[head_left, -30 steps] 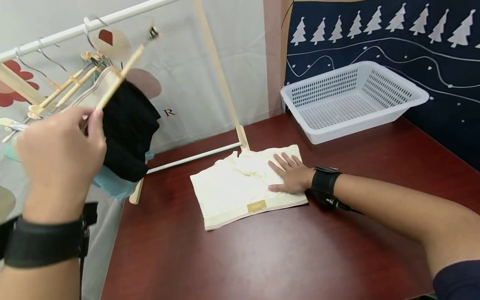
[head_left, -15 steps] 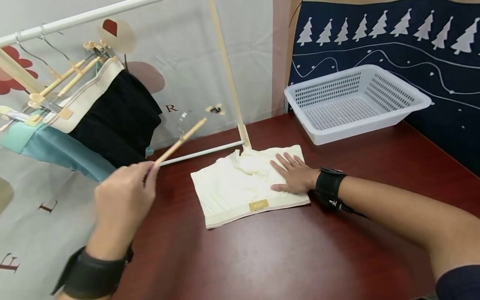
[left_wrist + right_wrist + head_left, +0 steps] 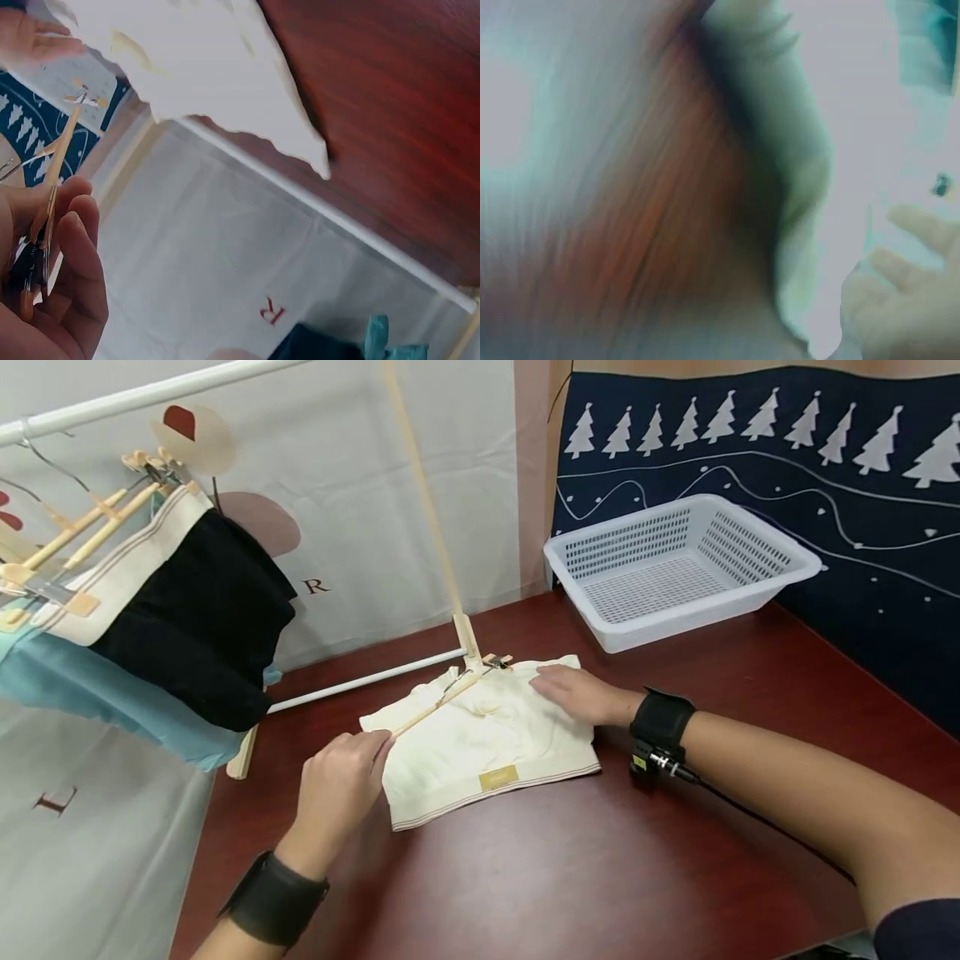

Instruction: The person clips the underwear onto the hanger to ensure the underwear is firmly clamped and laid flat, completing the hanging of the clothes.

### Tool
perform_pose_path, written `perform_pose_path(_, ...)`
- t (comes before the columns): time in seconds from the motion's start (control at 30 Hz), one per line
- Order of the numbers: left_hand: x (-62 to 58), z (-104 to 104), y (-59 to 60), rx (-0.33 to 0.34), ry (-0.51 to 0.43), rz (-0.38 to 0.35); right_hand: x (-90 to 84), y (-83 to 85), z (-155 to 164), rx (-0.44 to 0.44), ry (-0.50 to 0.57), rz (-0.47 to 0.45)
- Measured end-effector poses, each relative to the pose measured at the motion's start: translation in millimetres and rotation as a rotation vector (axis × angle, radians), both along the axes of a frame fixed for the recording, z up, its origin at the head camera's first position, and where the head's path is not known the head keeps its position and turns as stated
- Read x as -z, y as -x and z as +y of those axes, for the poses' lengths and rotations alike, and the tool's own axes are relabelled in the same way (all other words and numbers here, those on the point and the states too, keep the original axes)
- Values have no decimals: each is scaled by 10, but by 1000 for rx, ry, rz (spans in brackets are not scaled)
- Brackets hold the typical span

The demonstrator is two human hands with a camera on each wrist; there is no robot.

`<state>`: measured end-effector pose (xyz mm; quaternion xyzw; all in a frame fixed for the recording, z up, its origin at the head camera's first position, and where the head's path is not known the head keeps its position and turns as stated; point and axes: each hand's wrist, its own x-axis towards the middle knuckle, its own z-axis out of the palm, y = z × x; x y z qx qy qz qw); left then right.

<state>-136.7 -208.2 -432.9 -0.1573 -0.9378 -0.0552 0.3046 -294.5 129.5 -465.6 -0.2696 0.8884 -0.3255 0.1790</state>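
A folded cream garment (image 3: 480, 743) with a striped waistband lies on the dark red table (image 3: 570, 860). My left hand (image 3: 341, 781) grips one end of a wooden clip hanger (image 3: 442, 700), which lies across the garment's far edge; the left wrist view shows the hanger (image 3: 49, 202) between my curled fingers (image 3: 71, 255). My right hand (image 3: 573, 692) rests with straight fingers on the garment's far right corner, close to the hanger's clip. The right wrist view is blurred; only the fingers (image 3: 900, 262) and pale cloth (image 3: 795, 150) show.
A white plastic basket (image 3: 675, 568) stands at the table's back right. A clothes rack (image 3: 112, 402) at the left carries hangers with black (image 3: 202, 618), cream and teal garments; its wooden post (image 3: 431, 518) and base bar (image 3: 367, 678) stand just behind the cream garment.
My left hand has brought the wooden hanger down from the rack to the cream garment on the table. My right hand has shifted slightly toward the garment's far edge.
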Motion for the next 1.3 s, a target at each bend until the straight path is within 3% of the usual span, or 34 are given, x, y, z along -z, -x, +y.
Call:
perform_pose_path(0.1,41,42,19,45,-10,8,-100,-12,-4,184,171,-204)
perform_pose_path(0.23,59,102,58,108,-18,48,-198,-12,23,282,271,-486)
perform_pose_path(0.4,43,159,100,185,-31,82,-234,-37,55,328,321,-627)
perform_pose_path(0.6,37,149,82,263,-20,93,-249,-110,33,402,297,-696)
perform_pose_path(0.77,61,114,61,297,-36,90,-182,-182,42,400,326,-699)
perform_pose_path(1.0,109,117,67,277,-64,58,-144,-349,152,375,487,-655)
perform_pose_path(1.17,170,137,65,255,-12,81,-125,-502,223,398,475,-669)
perform_pose_path(1.3,214,169,27,278,33,88,-93,-617,269,418,446,-658)
